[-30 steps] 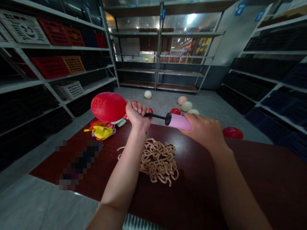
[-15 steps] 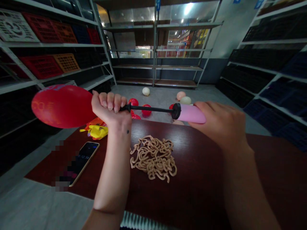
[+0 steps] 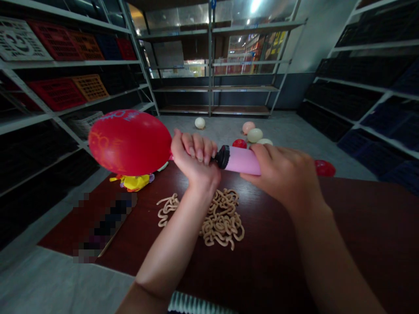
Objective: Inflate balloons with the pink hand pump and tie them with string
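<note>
While on pump (image 3: 240, 160), red balloon (image 3: 130, 142) round w/ print

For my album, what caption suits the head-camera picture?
Left hand holds a round red rubber balloon against a pink plastic hand pump gripped by the right hand.

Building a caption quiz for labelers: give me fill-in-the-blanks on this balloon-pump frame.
The left hand is clenched at the neck of an inflated balloon coloured ___.
The right hand grips the barrel of the hand pump, whose colour is ___.
The heap of tan strands lies on the dark wooden ___.
Missing words: red; pink; table.
</note>
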Motion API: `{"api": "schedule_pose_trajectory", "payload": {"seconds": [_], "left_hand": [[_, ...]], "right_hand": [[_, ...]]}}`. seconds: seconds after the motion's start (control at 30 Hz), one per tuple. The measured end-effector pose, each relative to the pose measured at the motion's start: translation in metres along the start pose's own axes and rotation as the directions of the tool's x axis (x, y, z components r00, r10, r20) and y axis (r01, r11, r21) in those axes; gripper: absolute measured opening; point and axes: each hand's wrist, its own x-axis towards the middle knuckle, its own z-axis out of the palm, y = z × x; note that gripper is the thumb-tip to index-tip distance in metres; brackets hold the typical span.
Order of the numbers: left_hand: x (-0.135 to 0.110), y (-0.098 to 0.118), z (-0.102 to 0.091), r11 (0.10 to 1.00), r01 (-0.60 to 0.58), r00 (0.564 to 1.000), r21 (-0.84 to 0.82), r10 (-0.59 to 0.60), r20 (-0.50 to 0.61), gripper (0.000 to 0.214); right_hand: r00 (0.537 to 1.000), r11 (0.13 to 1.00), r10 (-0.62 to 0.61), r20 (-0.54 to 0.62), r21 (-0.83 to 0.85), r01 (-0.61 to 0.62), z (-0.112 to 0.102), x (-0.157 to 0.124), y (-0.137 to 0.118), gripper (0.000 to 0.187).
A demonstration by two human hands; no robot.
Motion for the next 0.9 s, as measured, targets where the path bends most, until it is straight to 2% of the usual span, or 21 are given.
{"api": "schedule_pose_trajectory", "payload": {"seconds": [0.13, 0.3, 0.43, 0.53, 0.73, 0.83, 0.9], "left_hand": [[0.005, -0.009, -0.007, 0.998, 0.036, 0.998, 0.052, -0.033, -0.052, 0.055], [0.026, -0.017, -0.021, 0.992, 0.125, 0.985, 0.014, -0.123, -0.120, 0.047], [0.047, -0.029, -0.041, 0.972, 0.233, 0.940, -0.018, -0.230, -0.254, 0.038], [0.060, -0.033, -0.055, 0.965, 0.260, 0.914, -0.031, -0.257, -0.315, 0.033], [0.076, -0.012, -0.064, 0.976, 0.212, 0.918, -0.046, -0.215, -0.335, 0.029], [0.082, 0.005, -0.065, 0.985, 0.164, 0.932, -0.046, -0.170, -0.320, 0.030], [0.084, 0.015, -0.064, 0.990, 0.132, 0.946, -0.043, -0.139, -0.293, 0.032]], "right_hand": [[0.999, 0.999, 0.032, 0.041, 0.019, -0.033, 0.007, 0.002, -0.008, 0.030], [0.989, 0.995, 0.067, 0.135, 0.068, -0.076, 0.018, 0.004, -0.010, 0.030], [0.947, 0.983, 0.088, 0.307, 0.125, -0.132, 0.028, 0.006, -0.015, 0.032], [0.914, 0.974, 0.087, 0.396, 0.158, -0.162, 0.038, 0.006, -0.015, 0.037], [0.865, 0.957, 0.070, 0.497, 0.211, -0.199, 0.050, 0.004, 0.002, 0.044], [0.837, 0.946, 0.079, 0.542, 0.223, -0.233, 0.042, 0.003, 0.013, 0.042], [0.833, 0.935, 0.069, 0.548, 0.257, -0.246, 0.034, 0.003, 0.020, 0.039]]}}
